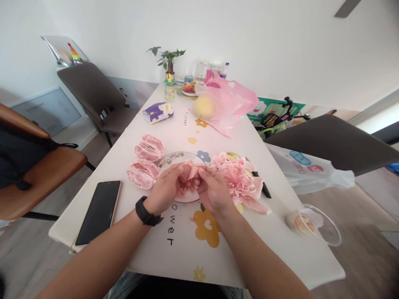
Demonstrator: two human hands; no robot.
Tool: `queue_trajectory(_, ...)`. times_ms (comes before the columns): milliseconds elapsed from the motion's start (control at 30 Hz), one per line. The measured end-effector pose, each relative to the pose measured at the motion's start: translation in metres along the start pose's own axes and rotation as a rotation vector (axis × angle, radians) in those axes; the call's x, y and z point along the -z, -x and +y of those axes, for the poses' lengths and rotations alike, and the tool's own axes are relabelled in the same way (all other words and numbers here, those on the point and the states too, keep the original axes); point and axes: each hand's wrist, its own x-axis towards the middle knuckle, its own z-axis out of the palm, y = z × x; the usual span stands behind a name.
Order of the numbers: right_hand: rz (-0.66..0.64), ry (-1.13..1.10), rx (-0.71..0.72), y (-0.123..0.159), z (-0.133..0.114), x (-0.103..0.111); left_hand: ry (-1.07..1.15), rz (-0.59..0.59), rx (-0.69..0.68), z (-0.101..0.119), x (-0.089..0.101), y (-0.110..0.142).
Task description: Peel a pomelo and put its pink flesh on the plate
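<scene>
My left hand, with a black watch on its wrist, and my right hand meet over a round white plate. Both hands pinch a pink pomelo segment, pulling at its skin. Left of the plate lie two peeled pink pomelo pieces, with another just below. A heap of torn pink pomelo membrane sits right beside my right hand. Its far side partly hides a black-handled knife.
A black phone lies near the table's left edge. Farther up are a pink plastic bag around a yellow pomelo, a purple-and-white packet, and a plate of fruit. A glass bowl rests at the right edge. Chairs surround the table.
</scene>
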Motion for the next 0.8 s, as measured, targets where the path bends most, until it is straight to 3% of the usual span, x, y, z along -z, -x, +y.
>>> queue_trajectory(100,-0.006,-0.107,-0.012,-0.002,0.002,0.003,0.123,-0.051,0.041,0.003,-0.003,0.0)
queue_trajectory(367,-0.035,-0.164,-0.052,-0.003,0.005,0.007,0.191,-0.024,0.032,0.004,-0.009,-0.001)
queue_trajectory(567,-0.017,0.075,0.021,-0.001,0.004,0.006,0.15,0.036,0.004,-0.001,-0.007,0.0)
queue_trajectory(800,-0.159,0.612,0.032,0.002,-0.001,0.01,-0.077,0.091,0.053,-0.006,-0.005,0.0)
